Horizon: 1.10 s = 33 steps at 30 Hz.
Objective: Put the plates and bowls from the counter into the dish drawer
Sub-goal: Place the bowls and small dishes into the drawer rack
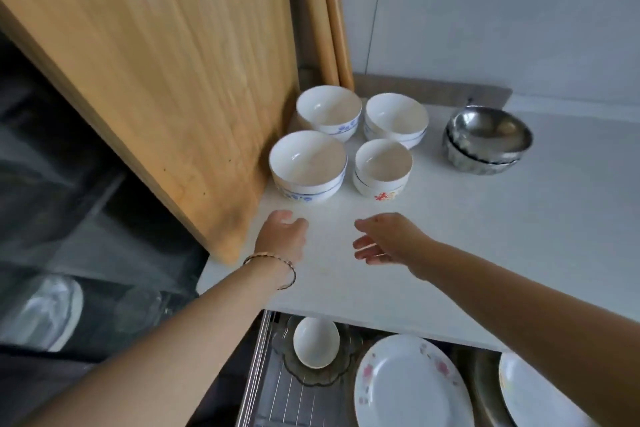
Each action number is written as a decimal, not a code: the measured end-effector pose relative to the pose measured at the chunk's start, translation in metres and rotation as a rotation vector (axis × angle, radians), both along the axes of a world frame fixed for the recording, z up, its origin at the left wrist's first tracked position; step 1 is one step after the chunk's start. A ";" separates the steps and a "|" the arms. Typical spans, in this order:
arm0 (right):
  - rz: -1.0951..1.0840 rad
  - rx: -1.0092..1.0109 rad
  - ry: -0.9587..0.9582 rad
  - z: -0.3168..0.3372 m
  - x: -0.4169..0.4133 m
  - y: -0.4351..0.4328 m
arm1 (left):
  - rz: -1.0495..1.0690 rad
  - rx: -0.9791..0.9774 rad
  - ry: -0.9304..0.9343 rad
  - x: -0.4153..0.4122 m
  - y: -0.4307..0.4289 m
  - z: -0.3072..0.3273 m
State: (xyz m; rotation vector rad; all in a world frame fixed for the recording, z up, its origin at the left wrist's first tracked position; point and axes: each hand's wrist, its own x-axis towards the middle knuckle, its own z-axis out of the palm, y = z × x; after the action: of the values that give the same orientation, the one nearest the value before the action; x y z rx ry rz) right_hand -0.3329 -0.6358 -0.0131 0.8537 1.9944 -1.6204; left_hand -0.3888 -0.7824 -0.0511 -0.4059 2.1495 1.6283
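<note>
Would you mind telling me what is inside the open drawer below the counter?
A small white bowl sits on a scalloped glass dish, beside a flowered plate and a second plate, over a wire rack. The counter hides the back of the drawer.

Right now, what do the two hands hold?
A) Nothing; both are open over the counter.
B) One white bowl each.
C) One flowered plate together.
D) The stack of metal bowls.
A: the left hand and the right hand both have relaxed fingers and hold nothing. They are over the counter, just in front of the white bowls and apart from them.
</note>
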 end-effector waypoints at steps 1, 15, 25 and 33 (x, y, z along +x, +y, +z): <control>-0.076 -0.045 0.006 0.000 -0.016 -0.001 | 0.026 0.018 -0.013 -0.013 0.005 0.000; -0.506 -0.312 0.202 -0.072 -0.106 -0.030 | 0.118 0.260 -0.076 -0.082 0.011 -0.031; -0.300 -0.305 0.133 -0.036 0.058 0.014 | -0.181 0.037 -0.191 0.035 -0.002 0.015; -0.046 -0.119 -0.078 -0.034 0.224 0.089 | -0.389 0.019 -0.401 0.189 0.048 -0.002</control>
State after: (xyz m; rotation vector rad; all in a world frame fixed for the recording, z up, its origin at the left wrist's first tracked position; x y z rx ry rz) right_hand -0.1089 -0.5470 -0.0469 0.9096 1.8178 -1.6863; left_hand -0.1996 -0.7347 -0.0530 -0.2597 1.7768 1.2302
